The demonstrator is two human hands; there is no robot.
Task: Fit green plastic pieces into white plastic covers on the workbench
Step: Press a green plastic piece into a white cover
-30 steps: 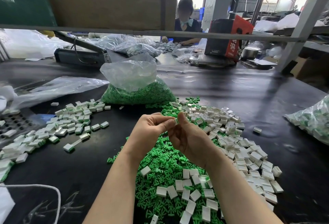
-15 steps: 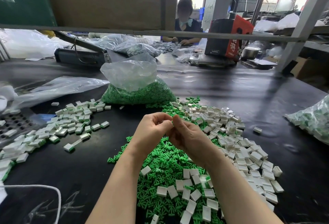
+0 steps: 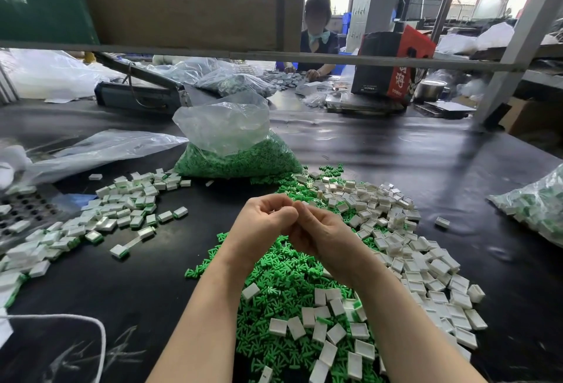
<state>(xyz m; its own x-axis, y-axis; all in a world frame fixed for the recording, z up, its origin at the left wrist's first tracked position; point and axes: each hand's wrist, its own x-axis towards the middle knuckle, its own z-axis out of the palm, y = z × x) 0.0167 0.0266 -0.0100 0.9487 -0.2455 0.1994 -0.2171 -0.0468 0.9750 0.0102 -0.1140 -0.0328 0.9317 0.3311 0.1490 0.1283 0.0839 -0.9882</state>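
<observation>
My left hand [image 3: 262, 224] and my right hand [image 3: 323, 236] meet fingertip to fingertip above a heap of loose green plastic pieces [image 3: 280, 279]. Both have curled fingers and pinch a small part between them, which the fingers almost wholly hide. White plastic covers [image 3: 426, 267] lie in a broad pile to the right of the hands, with some scattered over the green heap. On the left of the black workbench [image 3: 137, 291] is a spread of covers with green pieces fitted [image 3: 122, 209].
A clear bag of green pieces [image 3: 237, 157] stands behind the hands. Another bag of parts [image 3: 536, 209] lies at the right edge. A perforated tray [image 3: 21, 209] and a white cord [image 3: 91, 321] sit at the left. A person [image 3: 316, 35] works across the bench.
Both hands have dropped slightly and drawn closer together. The white part that showed at the fingertips a second ago is now covered by the fingers.
</observation>
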